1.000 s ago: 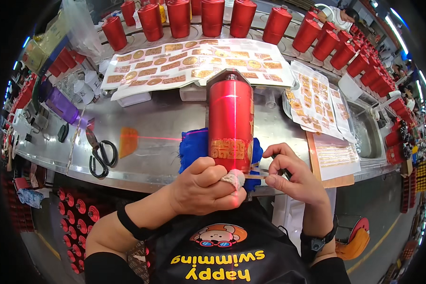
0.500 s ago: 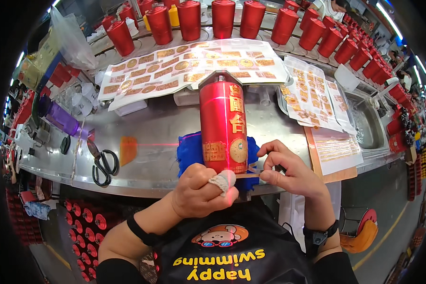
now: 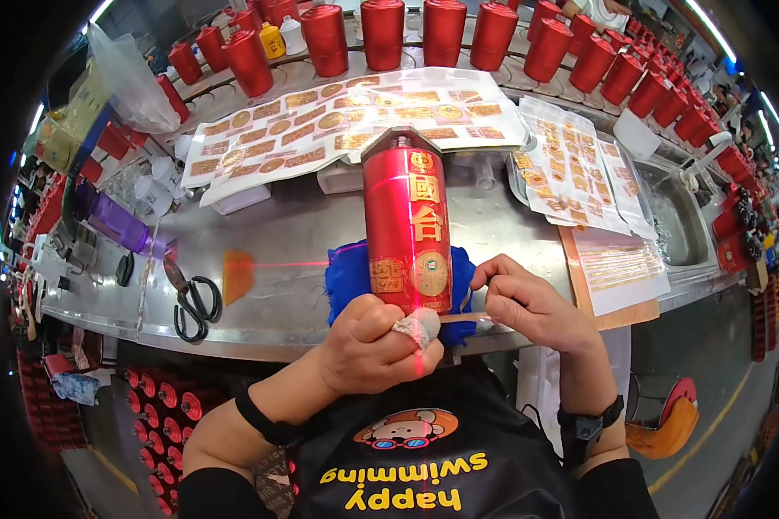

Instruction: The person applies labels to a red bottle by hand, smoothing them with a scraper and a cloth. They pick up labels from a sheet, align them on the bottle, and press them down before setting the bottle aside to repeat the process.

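Left hand (image 3: 370,342) is gripping red bottle (image 3: 404,229) at its near end on blue cloth (image 3: 346,281), right hand (image 3: 537,309) is pinching thin strip (image 3: 465,319), bottle likely being stiff, slick, best held there.

left hand (image 3: 374,344), fingers curled, is at the near end of a red bottle (image 3: 389,221); right hand (image 3: 537,310) pinches a thin strip (image 3: 466,319) running from there; blue cloth (image 3: 344,275) lies beneath the bottle; scissors (image 3: 183,289) lie at left.
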A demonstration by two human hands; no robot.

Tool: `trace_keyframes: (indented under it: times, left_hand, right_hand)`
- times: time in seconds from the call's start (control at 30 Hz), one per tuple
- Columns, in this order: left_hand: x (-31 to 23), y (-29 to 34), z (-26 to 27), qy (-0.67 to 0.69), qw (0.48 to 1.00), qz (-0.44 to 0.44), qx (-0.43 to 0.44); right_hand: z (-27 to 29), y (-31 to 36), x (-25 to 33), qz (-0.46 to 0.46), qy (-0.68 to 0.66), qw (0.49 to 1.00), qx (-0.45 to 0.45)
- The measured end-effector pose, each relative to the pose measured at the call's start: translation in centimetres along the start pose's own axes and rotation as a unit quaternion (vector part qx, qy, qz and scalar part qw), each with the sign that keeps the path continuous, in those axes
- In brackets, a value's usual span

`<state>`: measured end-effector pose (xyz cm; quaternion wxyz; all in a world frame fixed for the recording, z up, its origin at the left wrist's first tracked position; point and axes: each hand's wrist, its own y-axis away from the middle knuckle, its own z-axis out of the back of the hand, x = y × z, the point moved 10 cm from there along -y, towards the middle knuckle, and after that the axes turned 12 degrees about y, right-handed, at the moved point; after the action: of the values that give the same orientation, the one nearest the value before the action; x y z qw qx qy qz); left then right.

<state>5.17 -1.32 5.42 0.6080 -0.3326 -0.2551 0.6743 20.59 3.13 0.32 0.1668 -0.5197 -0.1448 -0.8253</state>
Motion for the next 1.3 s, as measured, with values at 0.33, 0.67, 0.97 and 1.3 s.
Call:
trace_keyframes:
  times: [0.33, 0.67, 0.97, 1.3]
  left_hand:
    - [0.0, 0.0, -0.1, -0.008, 1.0, 0.014, -0.012]
    - [0.0, 0.3, 0.0, -0.011, 0.999, 0.035, -0.019]
    - [0.5, 1.2, 0.3, 0.007, 0.998, 0.051, -0.035]
    - [0.8, 1.8, 0.5, 0.017, 0.995, 0.07, -0.065]
  right_hand:
    - [0.1, 0.1, 0.0, 0.051, 0.013, 0.999, 0.0]
    - [0.0, -0.2, -0.6, 0.03, 0.007, 0.999, 0.007]
    - [-0.1, -0.5, -0.5, 0.035, 0.009, 0.999, 0.004]
    - [-0.2, -0.5, -0.3, 0.041, 0.003, 0.999, 0.0]
